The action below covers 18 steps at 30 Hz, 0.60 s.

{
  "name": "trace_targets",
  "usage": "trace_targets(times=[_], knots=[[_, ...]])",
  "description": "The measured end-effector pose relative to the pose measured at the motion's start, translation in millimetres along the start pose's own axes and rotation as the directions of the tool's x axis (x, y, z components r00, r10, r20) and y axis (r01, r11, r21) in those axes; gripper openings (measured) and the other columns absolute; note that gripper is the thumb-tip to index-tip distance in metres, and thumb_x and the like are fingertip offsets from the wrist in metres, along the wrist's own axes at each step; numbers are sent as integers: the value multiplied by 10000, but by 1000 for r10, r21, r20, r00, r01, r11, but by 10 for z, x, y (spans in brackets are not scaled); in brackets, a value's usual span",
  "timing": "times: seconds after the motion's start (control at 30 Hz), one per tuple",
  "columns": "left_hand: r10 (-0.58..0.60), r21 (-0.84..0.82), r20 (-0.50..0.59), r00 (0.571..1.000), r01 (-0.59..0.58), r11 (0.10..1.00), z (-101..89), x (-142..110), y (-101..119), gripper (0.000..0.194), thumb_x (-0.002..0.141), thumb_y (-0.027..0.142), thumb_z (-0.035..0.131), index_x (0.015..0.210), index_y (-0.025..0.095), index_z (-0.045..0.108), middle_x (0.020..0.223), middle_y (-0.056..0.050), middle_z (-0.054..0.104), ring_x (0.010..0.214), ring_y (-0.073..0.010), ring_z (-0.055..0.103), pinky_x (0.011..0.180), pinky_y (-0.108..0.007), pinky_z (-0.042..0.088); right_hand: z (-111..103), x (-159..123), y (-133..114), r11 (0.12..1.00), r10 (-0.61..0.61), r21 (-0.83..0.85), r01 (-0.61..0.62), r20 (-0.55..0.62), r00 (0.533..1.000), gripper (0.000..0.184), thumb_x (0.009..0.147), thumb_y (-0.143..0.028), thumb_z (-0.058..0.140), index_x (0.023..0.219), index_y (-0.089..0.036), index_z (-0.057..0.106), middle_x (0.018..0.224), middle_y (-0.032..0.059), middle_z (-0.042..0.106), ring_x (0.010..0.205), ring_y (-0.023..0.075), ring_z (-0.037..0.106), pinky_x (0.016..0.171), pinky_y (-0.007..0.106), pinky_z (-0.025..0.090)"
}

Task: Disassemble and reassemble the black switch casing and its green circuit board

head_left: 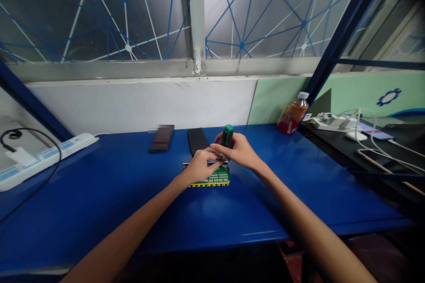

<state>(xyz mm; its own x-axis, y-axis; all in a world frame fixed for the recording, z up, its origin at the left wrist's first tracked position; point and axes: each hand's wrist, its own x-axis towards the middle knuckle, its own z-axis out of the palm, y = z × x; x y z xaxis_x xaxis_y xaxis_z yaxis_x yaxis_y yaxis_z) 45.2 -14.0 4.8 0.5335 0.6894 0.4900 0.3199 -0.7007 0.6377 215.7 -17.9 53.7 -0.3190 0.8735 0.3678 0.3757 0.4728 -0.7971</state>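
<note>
A green circuit board (215, 177) with yellow edging lies in the middle of the blue table (99, 194). My left hand (199, 166) rests on top of the board, fingers curled and pressing it down. My right hand (239, 150) is closed around a green-and-black screwdriver (227, 135), held upright with its tip down at the board's far edge. The tip itself is hidden by my fingers.
Two dark flat slabs (161, 138) (197, 140) lie behind the board. A white power strip (43, 154) with a black cable sits at the left. A bottle of amber liquid (292, 114) stands at the right rear, beside a dark side table (381, 150) with white chargers and cables.
</note>
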Motion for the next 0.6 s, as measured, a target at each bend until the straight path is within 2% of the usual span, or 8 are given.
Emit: trace_targets(times=[0.17,0.37,0.6], knots=[[-35,8,-37,999,36,999,7,-2,-13,147,827,197,640,913,179,758,918,-58,757,898,-198,697,825,-300,530,0,3,24,1000,24,3,-24,-4,1000,317,800,-482,632,830,-166,648,699,26,624,627,138,539,566,286,408],[6,20,4,1000,-6,1000,-2,2,-1,183,862,180,579,931,174,748,931,-58,754,909,-196,691,828,-306,522,-5,3,47,999,33,-5,-33,-3,999,329,799,-490,626,779,-162,641,682,33,619,613,139,531,543,283,393],[-16,28,-34,999,17,999,0,3,-16,136,850,209,624,894,178,749,901,-55,754,885,-198,689,805,-306,519,-19,2,50,999,32,-40,-32,-10,999,336,798,-498,614,756,-166,639,606,17,575,563,128,497,504,273,356]])
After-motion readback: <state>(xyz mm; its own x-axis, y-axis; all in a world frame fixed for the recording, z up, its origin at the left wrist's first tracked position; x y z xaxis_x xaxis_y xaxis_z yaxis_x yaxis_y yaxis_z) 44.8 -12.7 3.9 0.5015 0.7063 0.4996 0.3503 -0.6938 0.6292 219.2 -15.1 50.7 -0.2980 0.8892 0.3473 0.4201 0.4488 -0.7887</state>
